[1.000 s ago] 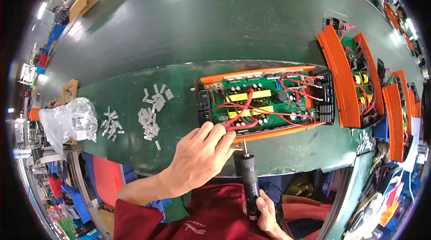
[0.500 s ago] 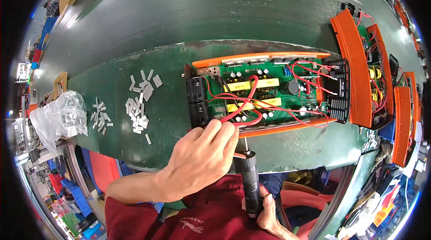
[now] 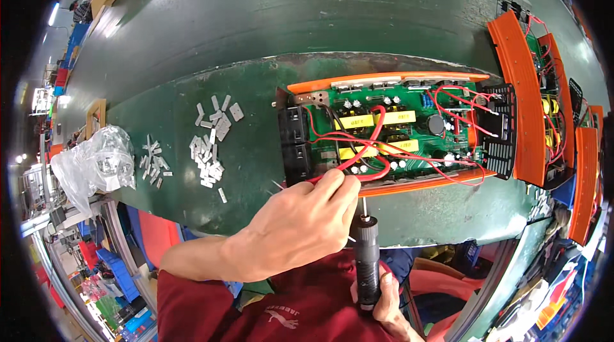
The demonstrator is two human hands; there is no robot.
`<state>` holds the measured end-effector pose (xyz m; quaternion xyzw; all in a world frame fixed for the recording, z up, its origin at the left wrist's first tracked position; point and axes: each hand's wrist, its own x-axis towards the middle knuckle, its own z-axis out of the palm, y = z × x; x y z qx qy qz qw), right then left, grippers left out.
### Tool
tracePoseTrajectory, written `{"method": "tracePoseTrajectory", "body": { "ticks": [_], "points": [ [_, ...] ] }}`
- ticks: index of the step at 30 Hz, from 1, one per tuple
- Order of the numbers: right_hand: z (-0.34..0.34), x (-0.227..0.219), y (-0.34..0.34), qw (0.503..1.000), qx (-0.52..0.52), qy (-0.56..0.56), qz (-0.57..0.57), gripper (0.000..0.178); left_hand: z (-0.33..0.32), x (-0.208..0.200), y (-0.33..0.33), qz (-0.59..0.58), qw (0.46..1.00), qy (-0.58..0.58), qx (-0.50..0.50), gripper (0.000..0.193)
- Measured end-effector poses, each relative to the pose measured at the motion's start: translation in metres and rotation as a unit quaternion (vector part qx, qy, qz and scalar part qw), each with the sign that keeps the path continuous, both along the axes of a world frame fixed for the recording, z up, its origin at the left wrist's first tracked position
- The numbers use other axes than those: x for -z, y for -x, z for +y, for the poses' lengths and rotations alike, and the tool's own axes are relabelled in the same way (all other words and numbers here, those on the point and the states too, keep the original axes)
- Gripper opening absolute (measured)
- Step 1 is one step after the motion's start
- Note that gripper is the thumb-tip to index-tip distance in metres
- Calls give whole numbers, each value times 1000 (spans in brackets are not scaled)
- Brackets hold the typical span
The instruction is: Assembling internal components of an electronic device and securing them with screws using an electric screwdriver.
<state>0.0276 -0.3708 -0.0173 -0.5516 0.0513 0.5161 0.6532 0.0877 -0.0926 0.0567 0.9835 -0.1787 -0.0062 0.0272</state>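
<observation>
An opened electronic unit with orange side panels (image 3: 422, 184), a green circuit board (image 3: 409, 104) and red wires (image 3: 409, 158) lies in front of me. My left hand (image 3: 294, 230) is closed at its near left corner, fingertips bunched against the near panel. A thin pale sliver shows beside those fingers; what they hold is hidden. My right hand (image 3: 387, 300) is wrapped round the lower part of a black electric screwdriver (image 3: 367, 259). The screwdriver stands nearly upright in view, its bit (image 3: 364, 206) reaching the near orange panel's outer side, just right of my left hand.
Small grey metal pieces (image 3: 206, 158) lie in piles left of the unit. Beyond them sits a clear plastic bag (image 3: 105, 159) at the left end of the green bench (image 3: 249, 105). More orange-panelled units (image 3: 521, 95) stand close on the right.
The whole scene has shifted slightly right and down in view. Both hands keep their places at the unit; the screwdriver's bit stays at the near panel.
</observation>
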Motion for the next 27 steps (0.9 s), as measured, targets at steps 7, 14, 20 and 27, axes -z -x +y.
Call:
{"method": "tracePoseTrajectory", "body": {
  "ticks": [7,14,20,27],
  "points": [
    [-6,-7,-11,963,-29,-155,219,95,5,-6,11,-43,999,9,0,16],
    [-29,-23,-9,981,3,191,-32,60,15,-12,62,-266,925,170,-210,34],
    [-53,2,-2,975,111,195,-8,54,4,27,106,-190,806,284,-483,15],
    [-48,-10,-8,982,69,152,-88,47,43,16,86,-133,872,250,-401,34]
  ]
}}
